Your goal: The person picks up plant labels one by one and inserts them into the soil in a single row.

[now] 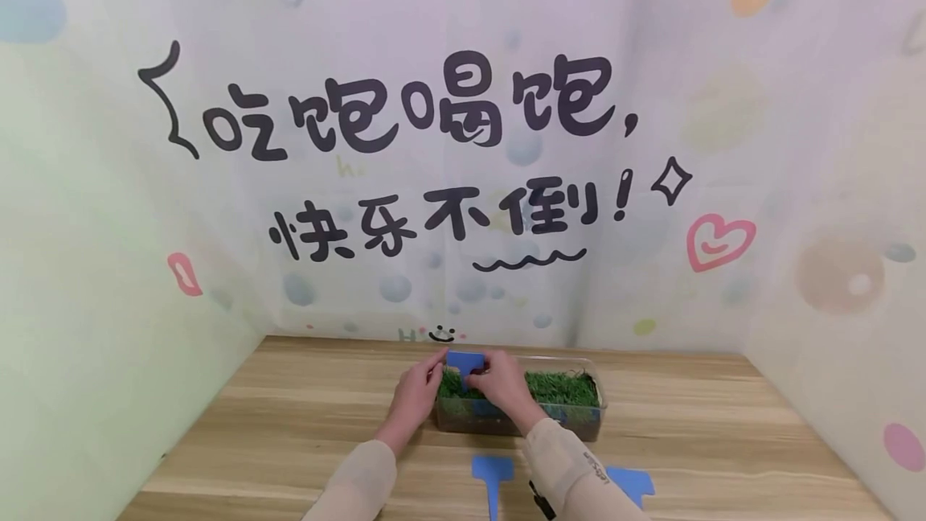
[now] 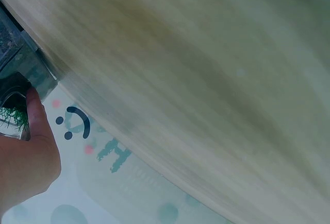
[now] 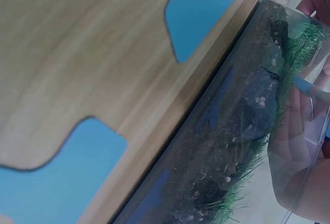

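Note:
A clear plastic box (image 1: 521, 423) of dark soil and green grass (image 1: 564, 387) stands on the table. My right hand (image 1: 506, 383) pinches a blue T-shaped plant label (image 1: 465, 360) over the grass at the box's left part; its narrow stem points down into the grass. In the right wrist view, this hand (image 3: 296, 154) shows partly through the clear wall. My left hand (image 1: 414, 396) grips the box's left end, its fingertips close to the label's left edge. In the left wrist view, one finger of that hand (image 2: 33, 157) lies along the end wall.
A second blue T-shaped label (image 1: 493, 469) lies in front of the box. Another label (image 1: 633, 482) lies to its right, partly behind my right sleeve (image 1: 571, 465). The wooden table (image 1: 289, 424) meets a printed backdrop (image 1: 405, 6) behind the box.

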The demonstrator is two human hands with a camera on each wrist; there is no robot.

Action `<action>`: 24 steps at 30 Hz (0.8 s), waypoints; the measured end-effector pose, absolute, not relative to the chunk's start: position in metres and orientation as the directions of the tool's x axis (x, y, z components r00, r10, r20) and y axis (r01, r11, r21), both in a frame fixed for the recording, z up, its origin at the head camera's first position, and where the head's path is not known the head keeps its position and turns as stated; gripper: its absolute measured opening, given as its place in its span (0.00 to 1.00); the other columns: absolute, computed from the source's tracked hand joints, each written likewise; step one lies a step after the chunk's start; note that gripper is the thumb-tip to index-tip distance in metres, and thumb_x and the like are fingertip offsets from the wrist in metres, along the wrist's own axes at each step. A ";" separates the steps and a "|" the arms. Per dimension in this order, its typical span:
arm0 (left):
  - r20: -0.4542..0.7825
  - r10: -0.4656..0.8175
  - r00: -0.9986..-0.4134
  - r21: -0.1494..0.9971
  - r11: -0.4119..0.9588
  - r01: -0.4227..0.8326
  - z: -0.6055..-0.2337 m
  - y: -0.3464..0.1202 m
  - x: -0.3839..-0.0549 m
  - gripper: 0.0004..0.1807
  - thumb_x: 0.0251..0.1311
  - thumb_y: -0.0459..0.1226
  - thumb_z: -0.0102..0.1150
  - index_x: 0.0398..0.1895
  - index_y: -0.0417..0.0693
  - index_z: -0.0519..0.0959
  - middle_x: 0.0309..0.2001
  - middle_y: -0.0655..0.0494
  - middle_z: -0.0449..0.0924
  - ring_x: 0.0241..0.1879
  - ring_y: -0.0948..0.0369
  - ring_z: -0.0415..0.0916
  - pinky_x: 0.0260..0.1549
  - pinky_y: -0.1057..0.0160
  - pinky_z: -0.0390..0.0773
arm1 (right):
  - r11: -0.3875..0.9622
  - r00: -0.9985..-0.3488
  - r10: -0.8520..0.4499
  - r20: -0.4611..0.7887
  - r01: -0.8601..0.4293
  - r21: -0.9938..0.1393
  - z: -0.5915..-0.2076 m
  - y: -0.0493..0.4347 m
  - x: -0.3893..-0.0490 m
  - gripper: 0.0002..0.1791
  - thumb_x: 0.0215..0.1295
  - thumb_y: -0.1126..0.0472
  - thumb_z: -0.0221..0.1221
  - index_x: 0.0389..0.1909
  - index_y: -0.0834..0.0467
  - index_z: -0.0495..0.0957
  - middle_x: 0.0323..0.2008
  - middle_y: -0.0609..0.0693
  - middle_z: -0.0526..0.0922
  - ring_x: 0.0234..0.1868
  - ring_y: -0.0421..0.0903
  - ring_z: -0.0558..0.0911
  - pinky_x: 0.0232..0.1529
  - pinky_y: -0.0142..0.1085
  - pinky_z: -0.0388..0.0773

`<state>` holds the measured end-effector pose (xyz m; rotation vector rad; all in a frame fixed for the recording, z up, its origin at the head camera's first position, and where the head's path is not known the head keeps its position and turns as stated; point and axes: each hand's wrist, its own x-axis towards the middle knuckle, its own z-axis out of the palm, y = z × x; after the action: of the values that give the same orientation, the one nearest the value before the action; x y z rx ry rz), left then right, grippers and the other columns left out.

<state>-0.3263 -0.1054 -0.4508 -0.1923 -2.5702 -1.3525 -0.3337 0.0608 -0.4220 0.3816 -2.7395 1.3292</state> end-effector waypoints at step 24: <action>0.271 0.011 -0.962 0.797 0.557 0.231 -0.451 -0.106 -0.326 0.21 0.74 0.36 0.48 0.68 0.51 0.75 0.29 0.48 0.80 0.15 0.65 0.57 0.16 0.68 0.61 | 0.701 -0.962 -0.219 0.165 -0.272 -0.659 -0.424 0.059 -0.339 0.07 0.56 0.65 0.70 0.26 0.59 0.80 0.24 0.52 0.81 0.24 0.42 0.73 0.27 0.34 0.69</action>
<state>-0.3260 -0.1058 -0.4508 -0.2029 -2.5578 -1.3608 -0.3395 0.0587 -0.4241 0.4090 -2.8289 1.1141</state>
